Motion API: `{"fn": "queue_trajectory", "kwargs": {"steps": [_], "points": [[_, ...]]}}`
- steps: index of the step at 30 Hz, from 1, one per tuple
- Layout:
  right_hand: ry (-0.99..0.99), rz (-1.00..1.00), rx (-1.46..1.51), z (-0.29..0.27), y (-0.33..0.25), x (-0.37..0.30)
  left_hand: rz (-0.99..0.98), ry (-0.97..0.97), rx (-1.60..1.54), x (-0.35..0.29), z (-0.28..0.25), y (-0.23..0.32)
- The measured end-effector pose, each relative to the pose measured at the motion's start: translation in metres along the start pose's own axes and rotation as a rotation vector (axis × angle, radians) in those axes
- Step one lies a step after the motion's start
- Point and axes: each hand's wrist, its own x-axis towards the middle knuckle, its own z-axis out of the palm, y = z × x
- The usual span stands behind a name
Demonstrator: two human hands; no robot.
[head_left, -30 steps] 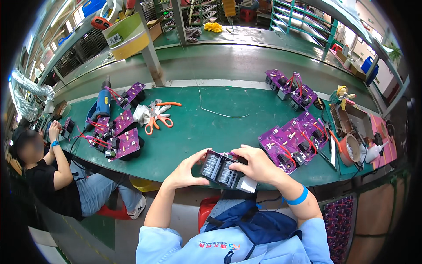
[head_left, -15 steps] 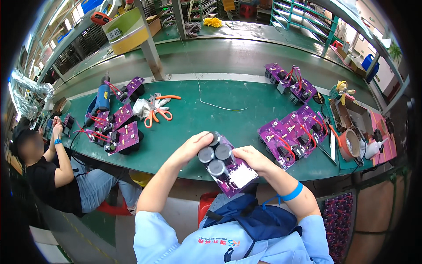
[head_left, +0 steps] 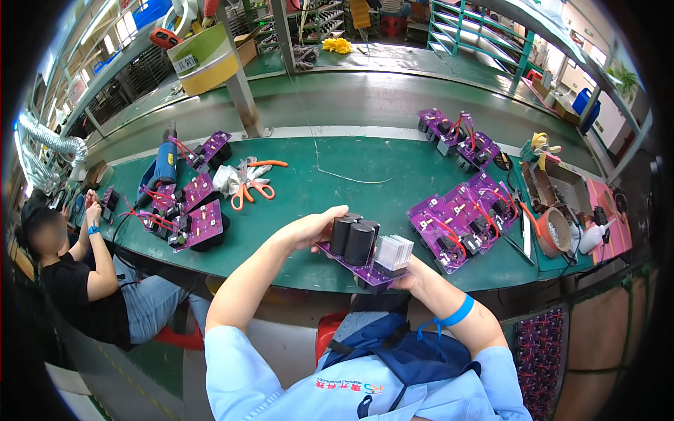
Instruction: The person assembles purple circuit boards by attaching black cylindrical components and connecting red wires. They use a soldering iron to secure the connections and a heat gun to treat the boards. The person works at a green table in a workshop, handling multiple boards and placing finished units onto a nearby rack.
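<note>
Between my two hands, just off the bench's front edge, is a purple circuit board (head_left: pixel 364 274). Several black cylindrical capacitors (head_left: pixel 359 244) stand up from its left part, and a silver finned heat sink (head_left: pixel 394 253) from its right. My left hand (head_left: pixel 321 227) grips the left end beside the capacitors, its fingertips partly hidden behind them. At the right end my right hand (head_left: pixel 407 278) holds the board from below, most of its fingers out of sight beneath. A group of purple boards with red wires (head_left: pixel 456 217) lies on the bench to the right.
More wired boards (head_left: pixel 196 223) lie left, near a blue power tool (head_left: pixel 166 163), orange-handled scissors (head_left: pixel 253 191) and whitish gloves (head_left: pixel 226 179). Right are an orange pot (head_left: pixel 552 231) and a white bottle (head_left: pixel 593 240). A co-worker (head_left: pixel 77 281) sits left; a metal post (head_left: pixel 243 102) rises behind the bench.
The board has tipped so the capacitors, seen end-on before, now show their sides, and the heat sink's fins show. My right hand has moved lower, under the board's right end.
</note>
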Motion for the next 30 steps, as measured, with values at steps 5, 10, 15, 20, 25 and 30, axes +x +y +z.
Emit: {"fn": "queue_trajectory", "kwargs": {"steps": [5,10,15,20,25,30], "points": [[-0.072,0.016,0.056,0.01,0.002,0.002,-0.04,-0.052,0.027,0.007,-0.006,0.0],[-0.108,0.01,0.111,0.012,0.001,0.002,-0.082,-0.063,0.04,0.007,-0.008,0.001],[-0.046,-0.014,0.022,0.014,0.003,0.001,-0.095,-0.037,0.042,0.007,-0.005,-0.001],[0.015,-0.02,0.01,0.01,0.005,0.005,-0.076,-0.028,0.032,0.004,-0.002,0.001],[-0.018,-0.001,-0.033,0.008,0.007,0.014,-0.057,-0.009,0.03,-0.005,0.0,0.003],[0.108,-0.045,0.003,0.022,0.004,0.001,0.014,-0.009,-0.015,-0.012,0.002,0.003]]}}
